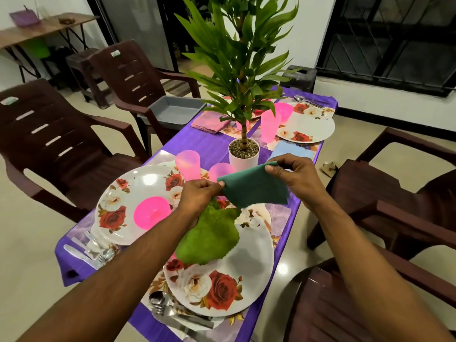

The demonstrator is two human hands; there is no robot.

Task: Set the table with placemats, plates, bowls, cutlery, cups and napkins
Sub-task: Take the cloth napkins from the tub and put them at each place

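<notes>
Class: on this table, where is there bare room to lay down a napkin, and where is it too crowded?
Free: purple tablecloth between the pink napkin and near-left pink cup; also the strip right of the near plate. Crowded: around the plant pot, ringed by cups, and the near-left corner, with its cutlery.

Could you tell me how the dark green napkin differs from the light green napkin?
The dark green napkin is smooth, stretched between both hands; the light green napkin looks fuzzy and dangles from the left hand alone. The right hand pinches only the dark one. Both hang above the near plate.
</notes>
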